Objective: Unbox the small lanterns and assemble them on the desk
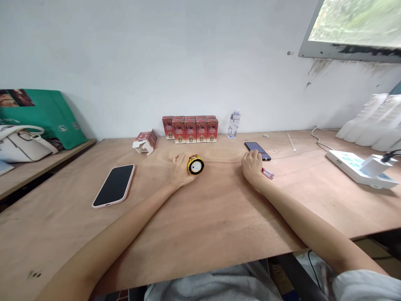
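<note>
My left hand (181,170) is wrapped round a gold, round object (196,166) tipped on its side. Its flat base faces me, with a black ring and a white round label. To the right, my right hand (251,166) rests on the table with its fingers curled. A screwdriver-like handle (267,173), clear and red, pokes out beside that hand, the rest of it hidden. Whether the fingers grip it I cannot tell. Just behind the right hand lies a dark phone (258,151).
Red printed boxes (190,130) stand in rows by the wall, an opened box (145,142) to their left. A clear bottle (233,124) stands right of them. A pink-edged phone (114,186) lies left; a white power strip (360,168) is at right on the wooden table (200,230).
</note>
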`<state>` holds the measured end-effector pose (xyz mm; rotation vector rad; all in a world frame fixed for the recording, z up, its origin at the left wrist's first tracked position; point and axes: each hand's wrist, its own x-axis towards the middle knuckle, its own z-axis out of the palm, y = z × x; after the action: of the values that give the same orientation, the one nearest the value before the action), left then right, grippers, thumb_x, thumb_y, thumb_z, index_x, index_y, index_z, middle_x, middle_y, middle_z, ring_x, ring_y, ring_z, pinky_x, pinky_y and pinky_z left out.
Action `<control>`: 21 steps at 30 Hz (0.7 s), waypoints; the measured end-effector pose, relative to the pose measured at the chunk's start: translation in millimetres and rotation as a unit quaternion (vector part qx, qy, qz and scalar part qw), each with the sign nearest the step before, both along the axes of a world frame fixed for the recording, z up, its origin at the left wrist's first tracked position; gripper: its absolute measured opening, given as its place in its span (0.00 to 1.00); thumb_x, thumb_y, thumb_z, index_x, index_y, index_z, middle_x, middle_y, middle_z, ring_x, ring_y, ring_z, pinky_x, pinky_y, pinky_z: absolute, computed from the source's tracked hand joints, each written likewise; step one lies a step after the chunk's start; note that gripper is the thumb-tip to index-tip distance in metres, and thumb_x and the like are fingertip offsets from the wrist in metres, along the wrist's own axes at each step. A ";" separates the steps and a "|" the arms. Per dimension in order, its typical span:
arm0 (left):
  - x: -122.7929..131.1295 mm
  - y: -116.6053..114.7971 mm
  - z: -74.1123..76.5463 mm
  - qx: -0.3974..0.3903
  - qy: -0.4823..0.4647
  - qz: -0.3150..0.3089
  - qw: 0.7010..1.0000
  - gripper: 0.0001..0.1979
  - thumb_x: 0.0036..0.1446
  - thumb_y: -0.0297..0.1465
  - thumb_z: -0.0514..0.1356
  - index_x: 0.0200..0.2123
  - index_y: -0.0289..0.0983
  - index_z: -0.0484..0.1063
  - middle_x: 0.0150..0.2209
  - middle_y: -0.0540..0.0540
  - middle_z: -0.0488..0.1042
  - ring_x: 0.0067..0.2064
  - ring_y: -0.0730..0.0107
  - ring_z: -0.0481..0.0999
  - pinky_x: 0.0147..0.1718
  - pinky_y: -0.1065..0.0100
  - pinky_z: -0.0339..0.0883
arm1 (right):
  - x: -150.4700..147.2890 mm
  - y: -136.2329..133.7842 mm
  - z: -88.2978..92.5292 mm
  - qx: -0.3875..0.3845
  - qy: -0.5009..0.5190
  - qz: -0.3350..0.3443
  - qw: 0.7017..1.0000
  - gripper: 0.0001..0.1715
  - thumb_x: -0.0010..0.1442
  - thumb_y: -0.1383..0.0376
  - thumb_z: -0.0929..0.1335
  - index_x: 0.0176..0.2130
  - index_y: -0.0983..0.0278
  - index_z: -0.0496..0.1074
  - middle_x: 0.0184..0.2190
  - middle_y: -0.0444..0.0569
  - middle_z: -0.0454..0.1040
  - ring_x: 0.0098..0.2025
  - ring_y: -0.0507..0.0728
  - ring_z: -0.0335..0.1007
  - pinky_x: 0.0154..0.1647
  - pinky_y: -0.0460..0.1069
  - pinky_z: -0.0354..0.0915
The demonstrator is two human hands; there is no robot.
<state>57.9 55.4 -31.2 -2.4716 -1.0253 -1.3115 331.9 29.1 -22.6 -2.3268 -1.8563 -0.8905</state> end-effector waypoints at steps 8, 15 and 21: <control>-0.5 -4.3 2.3 -0.006 0.015 0.009 1.000 0.21 0.47 0.34 0.59 0.45 0.39 0.60 0.43 0.44 0.72 0.46 0.59 0.71 0.45 0.59 0.52 | 7.7 6.0 5.3 -0.091 0.060 -0.025 0.994 0.19 0.60 0.79 0.57 0.31 0.71 0.74 0.34 0.60 0.70 0.41 0.61 0.62 0.38 0.53 0.50; -0.1 -6.3 4.3 -0.015 0.035 0.019 0.999 0.18 0.48 0.37 0.59 0.42 0.38 0.60 0.40 0.44 0.73 0.42 0.59 0.72 0.41 0.60 0.51 | -15.8 -5.2 -3.7 0.015 0.098 0.181 0.978 0.13 0.63 0.74 0.56 0.42 0.70 0.66 0.35 0.57 0.72 0.37 0.58 0.66 0.34 0.49 0.53; 0.9 -8.5 7.3 -0.029 0.071 0.024 0.997 0.14 0.53 0.40 0.57 0.39 0.38 0.63 0.39 0.47 0.76 0.40 0.61 0.74 0.41 0.58 0.50 | -60.1 -32.4 -15.6 0.135 0.130 0.432 0.882 0.17 0.68 0.65 0.55 0.39 0.63 0.70 0.30 0.47 0.73 0.30 0.49 0.66 0.27 0.44 0.51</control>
<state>58.7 46.9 -23.9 -2.5233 -1.0958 -1.0880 271.8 -3.3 -38.2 -1.1516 -2.1291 -0.6030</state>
